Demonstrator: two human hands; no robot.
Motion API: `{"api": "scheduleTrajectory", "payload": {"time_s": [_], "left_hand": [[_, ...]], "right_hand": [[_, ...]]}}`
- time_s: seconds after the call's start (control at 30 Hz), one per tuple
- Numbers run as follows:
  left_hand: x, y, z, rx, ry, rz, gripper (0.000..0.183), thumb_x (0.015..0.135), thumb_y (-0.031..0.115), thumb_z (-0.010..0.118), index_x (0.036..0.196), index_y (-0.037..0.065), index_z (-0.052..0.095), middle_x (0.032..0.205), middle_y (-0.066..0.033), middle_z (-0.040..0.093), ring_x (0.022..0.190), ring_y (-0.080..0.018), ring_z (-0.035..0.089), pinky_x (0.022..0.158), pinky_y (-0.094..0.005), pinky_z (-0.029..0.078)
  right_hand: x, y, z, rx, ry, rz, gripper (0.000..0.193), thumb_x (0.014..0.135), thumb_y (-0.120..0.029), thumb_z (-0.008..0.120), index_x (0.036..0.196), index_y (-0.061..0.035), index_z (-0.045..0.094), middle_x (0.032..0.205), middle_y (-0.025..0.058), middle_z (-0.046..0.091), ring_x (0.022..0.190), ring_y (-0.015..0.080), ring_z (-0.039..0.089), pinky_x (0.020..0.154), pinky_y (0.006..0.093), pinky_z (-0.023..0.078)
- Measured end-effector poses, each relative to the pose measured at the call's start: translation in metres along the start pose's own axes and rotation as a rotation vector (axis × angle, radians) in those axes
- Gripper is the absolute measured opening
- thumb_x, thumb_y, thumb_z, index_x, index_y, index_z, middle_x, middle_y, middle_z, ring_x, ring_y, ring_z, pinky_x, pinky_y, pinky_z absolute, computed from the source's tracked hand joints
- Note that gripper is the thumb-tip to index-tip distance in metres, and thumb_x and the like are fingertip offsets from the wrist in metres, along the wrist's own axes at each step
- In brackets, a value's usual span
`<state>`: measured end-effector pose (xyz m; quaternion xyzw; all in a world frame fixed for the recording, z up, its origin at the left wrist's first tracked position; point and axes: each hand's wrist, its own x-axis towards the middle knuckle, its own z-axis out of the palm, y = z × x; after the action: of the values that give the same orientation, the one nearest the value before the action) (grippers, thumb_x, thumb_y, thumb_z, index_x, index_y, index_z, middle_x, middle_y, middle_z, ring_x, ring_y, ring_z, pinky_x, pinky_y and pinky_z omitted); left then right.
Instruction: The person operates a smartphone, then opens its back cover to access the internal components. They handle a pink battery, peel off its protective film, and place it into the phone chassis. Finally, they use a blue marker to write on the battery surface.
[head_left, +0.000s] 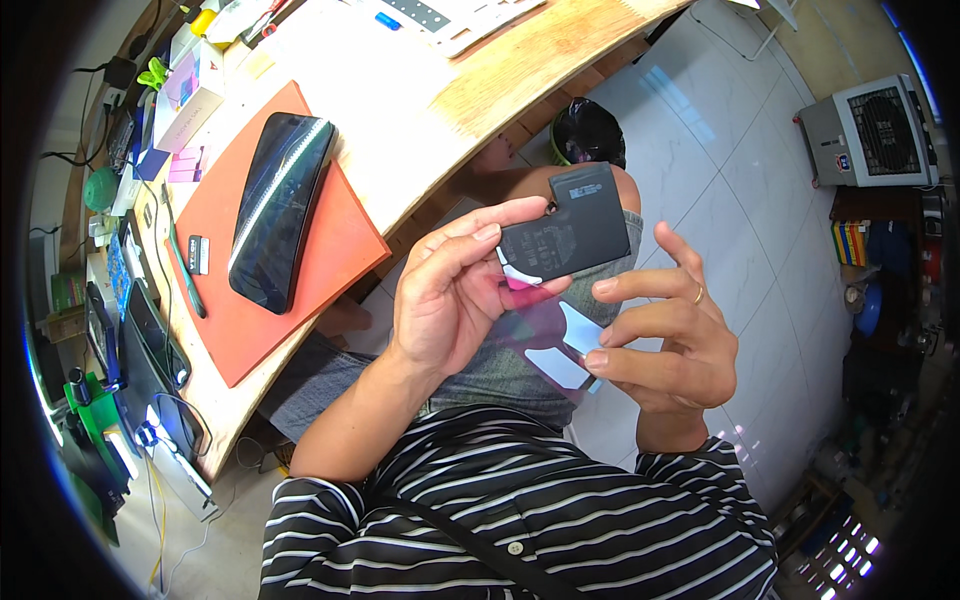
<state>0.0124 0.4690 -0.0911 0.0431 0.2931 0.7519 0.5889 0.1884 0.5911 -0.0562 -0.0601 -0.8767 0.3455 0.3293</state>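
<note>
The left hand (445, 290) pinches the left edge of a flat black notched battery (590, 225), held over the lap, right of the pale wooden table (400, 130)'s near edge. The right hand (675, 345), upper fingers spread, pinches a translucent purple film with whitish patches (545, 362) by its right edge, near the battery. Glossy white floor tiles (720, 230) leave open room farther right. A black glass-faced phone (280, 210) lies inside the square orange mat (340, 235)'s edges.
</note>
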Motion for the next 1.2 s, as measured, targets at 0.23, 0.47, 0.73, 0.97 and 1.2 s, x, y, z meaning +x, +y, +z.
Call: {"api": "scheduleTrajectory", "payload": {"time_s": [0.23,0.47,0.73,0.97,1.2], "left_hand": [[-0.001,0.000,-0.001,-0.010,-0.009,-0.009,0.045,0.102,0.015,0.042,0.139,-0.011,0.048,0.129,-0.0254,0.062,0.118,-0.0352,0.065,0.099,-0.0543,0.056],[-0.001,0.000,-0.001,0.003,0.012,-0.004,0.045,0.102,0.015,0.041,0.138,-0.010,0.048,0.131,-0.0255,0.061,0.120,-0.0355,0.064,0.099,-0.0561,0.055],[-0.001,-0.002,-0.001,0.040,-0.064,0.024,0.046,0.103,0.018,0.042,0.136,-0.012,0.050,0.131,-0.0263,0.061,0.120,-0.0353,0.064,0.099,-0.0557,0.056],[-0.002,-0.001,0.005,0.135,-0.036,0.033,0.047,0.103,0.020,0.042,0.132,-0.016,0.051,0.127,-0.0293,0.062,0.115,-0.0367,0.066,0.096,-0.0546,0.057],[-0.002,-0.002,-0.001,0.111,-0.123,0.047,0.050,0.104,0.023,0.043,0.134,-0.016,0.051,0.129,-0.0277,0.061,0.115,-0.0303,0.067,0.097,-0.0470,0.058]], "right_hand": [[-0.002,0.003,0.001,0.085,0.036,-0.001,0.018,0.068,-0.017,0.085,0.083,-0.0232,0.078,0.079,-0.0058,0.065,0.099,0.0212,0.071,0.112,0.0544,0.039],[-0.006,0.008,-0.002,0.205,0.029,-0.061,0.017,0.068,-0.011,0.085,0.081,-0.0190,0.077,0.080,-0.0038,0.066,0.101,0.0243,0.071,0.111,0.0547,0.039],[-0.001,0.020,0.004,0.813,0.367,0.610,0.019,0.082,0.002,0.079,0.095,0.0039,0.066,0.095,0.0134,0.070,0.112,0.0276,0.066,0.103,0.0425,0.045],[-0.001,0.024,0.003,0.904,0.391,0.681,0.018,0.086,0.001,0.076,0.101,0.0062,0.067,0.096,0.0113,0.072,0.083,0.0123,0.065,0.081,0.0257,0.052],[0.002,0.028,0.006,0.902,0.331,0.757,0.017,0.086,0.001,0.076,0.101,0.0061,0.068,0.091,0.0091,0.072,0.079,0.0104,0.065,0.077,0.0239,0.052]]}}
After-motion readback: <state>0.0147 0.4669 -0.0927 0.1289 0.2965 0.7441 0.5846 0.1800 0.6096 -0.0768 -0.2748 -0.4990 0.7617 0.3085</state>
